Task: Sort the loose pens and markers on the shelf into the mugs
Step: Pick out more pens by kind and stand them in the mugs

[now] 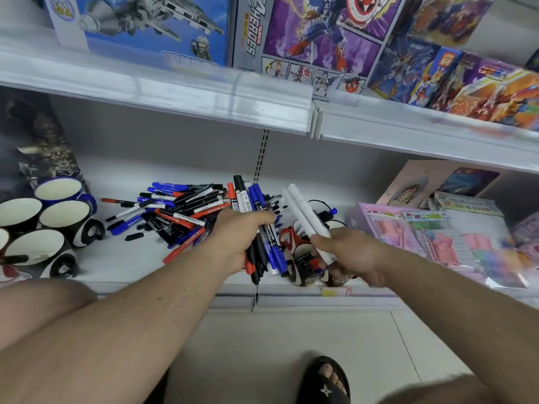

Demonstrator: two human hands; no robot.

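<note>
- A toy box (303,39) on the upper shelf (163,91) carries the words "SUPER HEROES" running sideways along its left edge; a blue box (145,24) with a grey aircraft model stands to its left, and more bright, blurred boxes (455,74) lean to its right.
- Small print on the marker barrels cannot be read.
- On the lower shelf (122,258), a loose pile of pens and markers (172,211) in black, blue and red lies criss-crossed, most with their long axes running left to right or on the diagonal.
- The left hand (242,237) is curled tight round a bundle of markers (256,223) in black, blue, red and white, held roughly upright so one set of ends points at the shelf's back wall and the other hangs past the front edge.
- The right hand (350,252) pinches two white pens (306,217) side by side, their free ends slanting up and to the left.
- Dark mugs with red handles (303,263) stand beneath and between the hands, largely hidden by them; one further back holds a few pens.
- A cluster of mugs with pale interiors (61,217), one blue and the rest black-handled, sits at the left end of the shelf.
- Pink packaged stationery (437,240) fills the right end.
- A sandalled foot (326,383) rests on the tiled floor below.
</note>
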